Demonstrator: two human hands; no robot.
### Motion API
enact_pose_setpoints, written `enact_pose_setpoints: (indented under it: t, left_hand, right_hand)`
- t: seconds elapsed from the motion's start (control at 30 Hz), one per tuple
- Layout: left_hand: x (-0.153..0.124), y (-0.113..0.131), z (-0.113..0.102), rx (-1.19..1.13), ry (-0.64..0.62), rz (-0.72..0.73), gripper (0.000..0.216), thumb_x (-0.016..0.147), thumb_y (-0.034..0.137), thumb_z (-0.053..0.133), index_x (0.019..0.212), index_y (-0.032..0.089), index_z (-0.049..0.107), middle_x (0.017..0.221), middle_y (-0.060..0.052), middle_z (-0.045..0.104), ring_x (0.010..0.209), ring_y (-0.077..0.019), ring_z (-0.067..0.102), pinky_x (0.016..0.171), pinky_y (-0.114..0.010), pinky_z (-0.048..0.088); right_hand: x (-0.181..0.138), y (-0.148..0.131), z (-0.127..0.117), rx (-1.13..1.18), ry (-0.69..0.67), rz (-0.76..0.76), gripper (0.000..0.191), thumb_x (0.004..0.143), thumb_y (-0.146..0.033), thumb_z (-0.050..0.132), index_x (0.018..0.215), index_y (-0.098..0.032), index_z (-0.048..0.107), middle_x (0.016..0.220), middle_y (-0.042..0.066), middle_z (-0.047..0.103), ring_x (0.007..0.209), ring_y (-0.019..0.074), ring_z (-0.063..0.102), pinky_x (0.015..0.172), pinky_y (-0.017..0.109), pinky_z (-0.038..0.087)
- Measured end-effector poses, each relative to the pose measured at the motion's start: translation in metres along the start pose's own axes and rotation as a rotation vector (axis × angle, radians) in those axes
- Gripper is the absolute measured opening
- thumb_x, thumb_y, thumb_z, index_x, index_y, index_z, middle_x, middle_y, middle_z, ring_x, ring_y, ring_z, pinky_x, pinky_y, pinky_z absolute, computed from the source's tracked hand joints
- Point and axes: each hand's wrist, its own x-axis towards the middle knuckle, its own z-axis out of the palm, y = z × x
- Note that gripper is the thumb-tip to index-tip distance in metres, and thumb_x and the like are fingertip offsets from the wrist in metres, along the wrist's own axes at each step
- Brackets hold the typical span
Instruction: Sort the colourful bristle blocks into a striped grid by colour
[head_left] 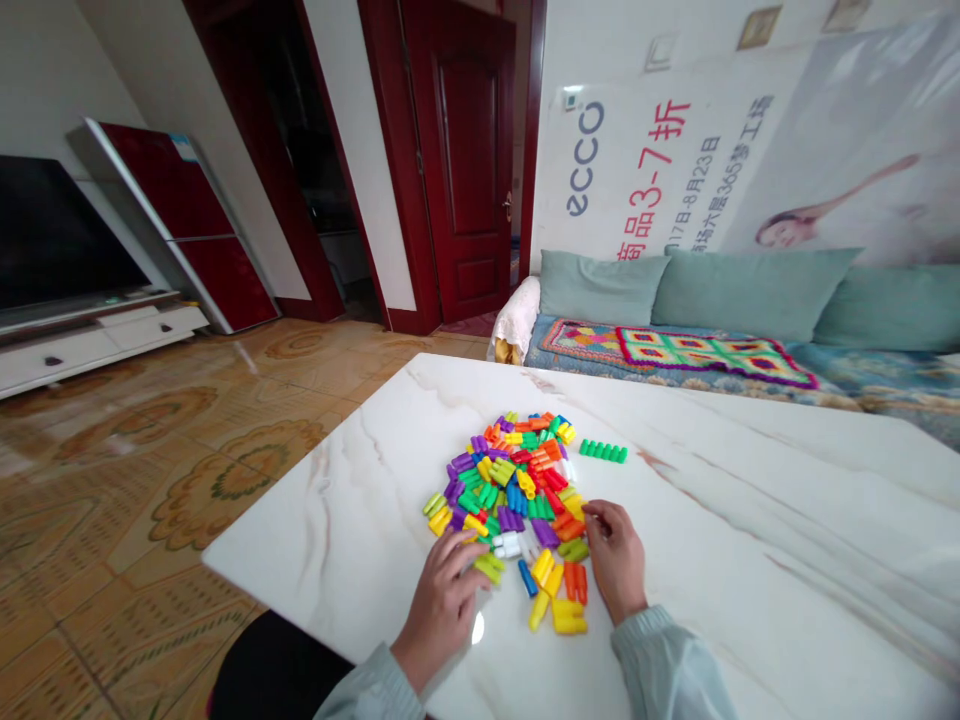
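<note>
A heap of colourful plastic building blocks (517, 497), shaped like short joined tubes, lies on the white marble-look table (750, 520). My left hand (448, 590) is at the heap's near left edge, fingers apart and slightly bent. Its thumb and fingertips are beside a lime-green block (490, 568). On the heap's right edge, my right hand (616, 555) has its fingers curled together, fingertips against a yellow block (574, 506); what they pinch, if anything, is hidden. Between the hands lie an orange block (576, 582) and several yellow blocks (570, 617).
Behind the heap, to the right, a row of joined green blocks (603, 451) lies apart. Beyond the table stands a sofa with green cushions (754, 290) and a crocheted mat (712, 355). A red door (472, 150), a red fridge (187, 220) and a TV cabinet (97, 340) are farther off.
</note>
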Motion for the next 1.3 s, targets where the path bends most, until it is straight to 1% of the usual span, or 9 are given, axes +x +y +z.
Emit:
enact_pose_setpoints:
  t: [0.1, 0.17, 0.23, 0.3, 0.4, 0.47, 0.6, 0.9, 1.3]
  left_hand:
    - [0.005, -0.009, -0.002, -0.033, 0.036, -0.03, 0.033, 0.077, 0.0, 0.044, 0.082, 0.024, 0.067, 0.11, -0.006, 0.069, 0.116, -0.0257, 0.057, 0.099, -0.05, 0.051]
    - [0.006, -0.012, -0.002, -0.062, 0.066, -0.057, 0.028, 0.081, 0.004, 0.045, 0.085, 0.023, 0.066, 0.108, -0.007, 0.069, 0.114, -0.0254, 0.059, 0.098, -0.048, 0.052]
    - [0.006, -0.013, -0.001, -0.074, 0.085, -0.111, 0.024, 0.084, 0.009, 0.046, 0.092, 0.022, 0.065, 0.111, -0.008, 0.068, 0.114, -0.0253, 0.059, 0.099, -0.047, 0.052]
    - [0.005, -0.013, 0.0, -0.07, 0.088, -0.166, 0.022, 0.087, 0.014, 0.049, 0.103, 0.021, 0.063, 0.118, -0.011, 0.065, 0.116, -0.026, 0.058, 0.1, -0.046, 0.051]
    - [0.002, -0.012, 0.002, -0.026, 0.045, -0.194, 0.035, 0.086, 0.022, 0.057, 0.121, 0.021, 0.06, 0.131, -0.013, 0.058, 0.124, -0.029, 0.054, 0.103, -0.049, 0.049]
    - [0.001, -0.011, 0.005, 0.025, -0.002, -0.175, 0.045, 0.083, 0.026, 0.063, 0.127, 0.023, 0.058, 0.14, -0.013, 0.053, 0.13, -0.0324, 0.049, 0.106, -0.054, 0.046]
    - [0.001, -0.011, 0.009, 0.099, -0.057, -0.137, 0.045, 0.08, 0.026, 0.066, 0.124, 0.025, 0.062, 0.147, -0.012, 0.046, 0.135, -0.0354, 0.042, 0.109, -0.058, 0.041]
    - [0.003, -0.012, 0.009, 0.107, -0.072, -0.146, 0.038, 0.084, 0.025, 0.063, 0.122, 0.025, 0.064, 0.146, -0.011, 0.047, 0.135, -0.0335, 0.043, 0.109, -0.057, 0.042]
    - [0.003, -0.012, 0.01, 0.099, -0.069, -0.156, 0.038, 0.084, 0.024, 0.063, 0.122, 0.025, 0.064, 0.145, -0.011, 0.049, 0.133, -0.0333, 0.044, 0.108, -0.057, 0.043]
  right_hand:
    - [0.0, -0.001, 0.001, 0.007, 0.009, -0.007, 0.024, 0.084, -0.036, 0.05, 0.086, -0.02, 0.067, 0.097, 0.008, 0.067, 0.084, 0.022, 0.064, 0.073, 0.033, 0.051]
    - [-0.001, -0.002, 0.001, 0.005, 0.007, -0.007, 0.023, 0.084, -0.036, 0.05, 0.086, -0.02, 0.067, 0.097, 0.007, 0.067, 0.083, 0.0218, 0.064, 0.072, 0.033, 0.051]
    - [-0.001, -0.003, 0.0, 0.002, 0.007, -0.007, 0.023, 0.084, -0.036, 0.049, 0.086, -0.02, 0.067, 0.097, 0.007, 0.067, 0.083, 0.0217, 0.063, 0.072, 0.033, 0.051]
    - [0.0, -0.004, 0.0, 0.0, 0.008, -0.011, 0.023, 0.084, -0.036, 0.049, 0.086, -0.02, 0.067, 0.096, 0.008, 0.067, 0.084, 0.0219, 0.064, 0.073, 0.034, 0.051]
    - [0.0, -0.004, -0.001, -0.009, 0.004, -0.014, 0.023, 0.083, -0.035, 0.049, 0.086, -0.02, 0.067, 0.097, 0.008, 0.067, 0.086, 0.0223, 0.064, 0.075, 0.034, 0.051]
    - [0.0, -0.003, 0.0, -0.013, 0.002, -0.007, 0.024, 0.084, -0.036, 0.049, 0.087, -0.02, 0.067, 0.098, 0.008, 0.067, 0.086, 0.0222, 0.064, 0.075, 0.034, 0.051]
    - [0.0, -0.002, 0.0, -0.012, 0.006, -0.004, 0.024, 0.084, -0.036, 0.049, 0.086, -0.02, 0.067, 0.098, 0.008, 0.067, 0.086, 0.0221, 0.064, 0.075, 0.034, 0.051]
    - [0.0, -0.004, 0.0, -0.014, 0.012, -0.008, 0.024, 0.083, -0.036, 0.05, 0.085, -0.02, 0.067, 0.098, 0.008, 0.067, 0.085, 0.0226, 0.065, 0.074, 0.034, 0.052]
    - [0.0, -0.004, 0.0, -0.029, 0.009, -0.02, 0.024, 0.083, -0.035, 0.049, 0.085, -0.02, 0.067, 0.097, 0.008, 0.068, 0.086, 0.0225, 0.065, 0.076, 0.034, 0.051]
